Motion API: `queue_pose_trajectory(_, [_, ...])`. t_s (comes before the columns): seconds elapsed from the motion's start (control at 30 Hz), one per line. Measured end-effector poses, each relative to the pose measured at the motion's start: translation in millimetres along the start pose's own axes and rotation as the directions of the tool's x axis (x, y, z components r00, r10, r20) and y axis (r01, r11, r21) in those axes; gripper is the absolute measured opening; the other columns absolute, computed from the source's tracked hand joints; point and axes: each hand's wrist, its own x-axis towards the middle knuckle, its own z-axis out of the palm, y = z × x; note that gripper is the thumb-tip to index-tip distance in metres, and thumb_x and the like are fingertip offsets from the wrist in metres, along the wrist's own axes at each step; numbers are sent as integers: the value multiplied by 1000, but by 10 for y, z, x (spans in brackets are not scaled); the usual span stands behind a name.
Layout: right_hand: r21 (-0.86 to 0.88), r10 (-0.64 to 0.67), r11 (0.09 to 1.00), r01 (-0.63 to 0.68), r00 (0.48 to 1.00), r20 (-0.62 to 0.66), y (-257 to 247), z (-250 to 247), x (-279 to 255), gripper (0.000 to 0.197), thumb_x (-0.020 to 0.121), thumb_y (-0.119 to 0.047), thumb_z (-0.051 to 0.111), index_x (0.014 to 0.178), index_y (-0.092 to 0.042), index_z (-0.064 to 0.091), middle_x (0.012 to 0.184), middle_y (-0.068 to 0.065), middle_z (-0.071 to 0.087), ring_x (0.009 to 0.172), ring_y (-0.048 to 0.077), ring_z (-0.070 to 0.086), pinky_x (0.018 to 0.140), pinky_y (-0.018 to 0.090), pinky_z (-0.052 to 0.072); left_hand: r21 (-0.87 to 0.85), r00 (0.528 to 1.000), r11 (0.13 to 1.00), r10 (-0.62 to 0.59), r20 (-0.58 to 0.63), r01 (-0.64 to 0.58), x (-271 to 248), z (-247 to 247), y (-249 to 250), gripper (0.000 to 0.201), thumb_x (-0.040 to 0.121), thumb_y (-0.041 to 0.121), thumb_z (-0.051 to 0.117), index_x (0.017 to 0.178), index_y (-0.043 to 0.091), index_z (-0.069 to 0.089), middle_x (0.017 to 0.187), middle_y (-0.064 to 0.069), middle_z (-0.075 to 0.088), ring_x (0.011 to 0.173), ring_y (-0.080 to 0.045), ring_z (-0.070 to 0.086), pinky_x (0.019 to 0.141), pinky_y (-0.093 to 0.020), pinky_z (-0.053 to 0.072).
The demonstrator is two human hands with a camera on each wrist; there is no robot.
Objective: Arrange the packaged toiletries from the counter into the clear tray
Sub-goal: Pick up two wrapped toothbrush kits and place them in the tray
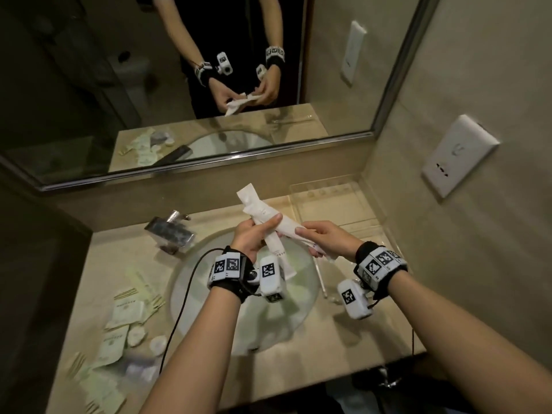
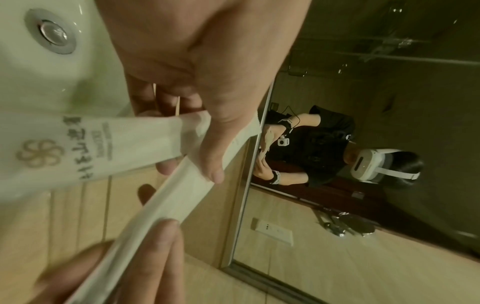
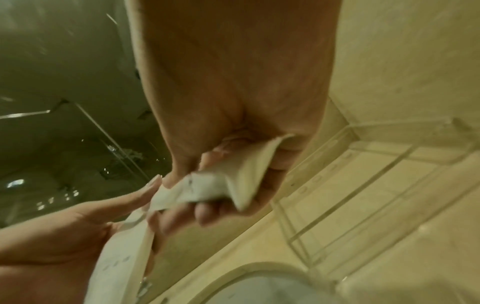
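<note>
Two long white packets are held crossed above the sink. One packet (image 1: pixel 276 216) slants from the back down toward my right hand (image 1: pixel 310 239), which grips its lower end. The other packet (image 1: pixel 279 253) hangs down over the basin, its logo and lettering (image 2: pixel 91 144) showing in the left wrist view. My left hand (image 1: pixel 263 228) grips both where they cross, thumb on top. In the right wrist view the packet end (image 3: pixel 228 185) is crumpled in my right fingers. The clear tray (image 1: pixel 370 222) stands on the counter at the back right, apparently with nothing in it.
A chrome faucet (image 1: pixel 170 231) stands left of the white basin (image 1: pixel 215 309). Several flat packets and small round toiletries (image 1: pixel 125 324) lie scattered on the counter's left side. A mirror (image 1: pixel 179 85) backs the counter, and a wall socket (image 1: pixel 457 153) is on the right wall.
</note>
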Motion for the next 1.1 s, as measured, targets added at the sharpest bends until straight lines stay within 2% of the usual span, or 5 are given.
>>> queue_pose_trajectory(0.17, [-105,-3,994,2,1000,-5,241,-524,7,24,96,-32,57,115,-17,62,91,6,75,70,10,68,62,22,54,31,999,999,-37,12,37,201,429,-274,45,74,14,80,113,-3,63,107,-19,71,92,-32,70,78,-37,58])
queue_pose_trajectory(0.47, [-368,157,900,-233,962,-224,902,-896,58,19,89,-18,63,108,-17,67,108,8,69,92,25,64,74,28,48,19,990,993,-118,-77,120,411,597,-767,14,95,15,56,98,2,60,89,-14,68,71,-22,68,58,-27,56])
queue_pose_trajectory(0.6, [-516,242,788,-335,940,-241,1257,-852,24,27,89,-13,62,115,-18,65,117,10,66,103,26,62,80,25,44,65,984,983,-164,-71,169,440,416,-888,17,101,20,43,98,7,53,104,-15,70,93,-24,69,69,-29,58])
queue_pose_trajectory(0.8, [-715,337,624,-315,934,-118,1546,-702,-23,32,89,-3,55,117,-14,65,120,10,64,107,26,62,94,36,51,57,980,985,-152,-127,160,433,265,-982,25,96,18,55,112,-1,57,104,-15,66,90,-25,67,64,-26,61])
queue_pose_trajectory(1.1, [-722,283,621,-307,946,-158,1669,-599,-76,26,83,-3,60,104,-19,61,112,6,56,97,25,58,88,38,52,41,984,991,-120,-132,126,417,139,-984,21,96,17,55,110,2,58,104,-14,64,97,-27,63,63,-25,61])
